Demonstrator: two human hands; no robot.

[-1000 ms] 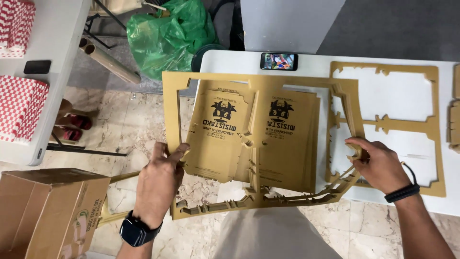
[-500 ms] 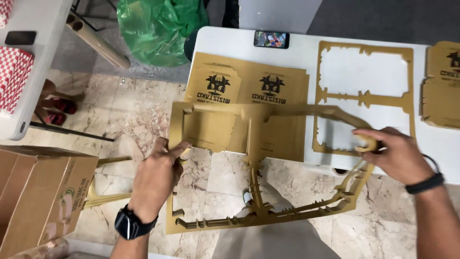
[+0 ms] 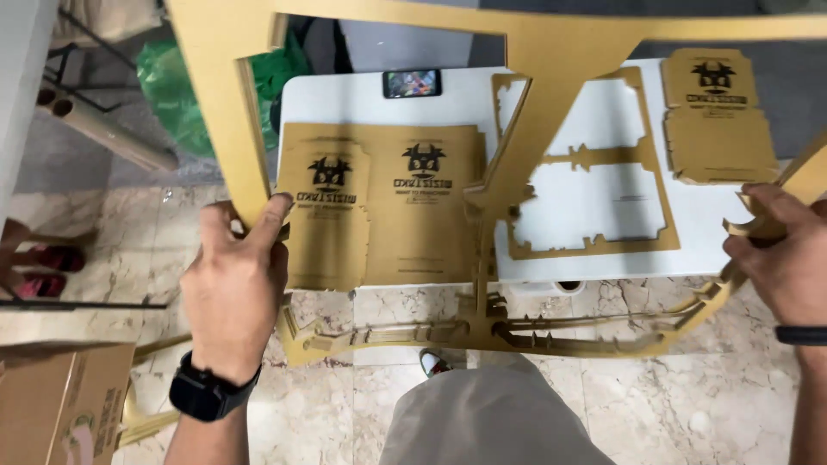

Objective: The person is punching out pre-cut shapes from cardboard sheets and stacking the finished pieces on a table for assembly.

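cardboard frame point(image 3: 551, 39), two hands gripping

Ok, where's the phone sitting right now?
In the head view the phone lies flat at the far edge of the white table, left of centre, just beyond the printed cardboard blanks and seen through the held-up cardboard frame.

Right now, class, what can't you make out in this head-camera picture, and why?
- Cardboard frame: its top is cut off by the picture's upper edge.
- Right hand: partly cut off by the right edge, so its grip is unclear.
- Phone: screen too small to read.
- Cardboard sheets: left edge hidden behind the left hand.
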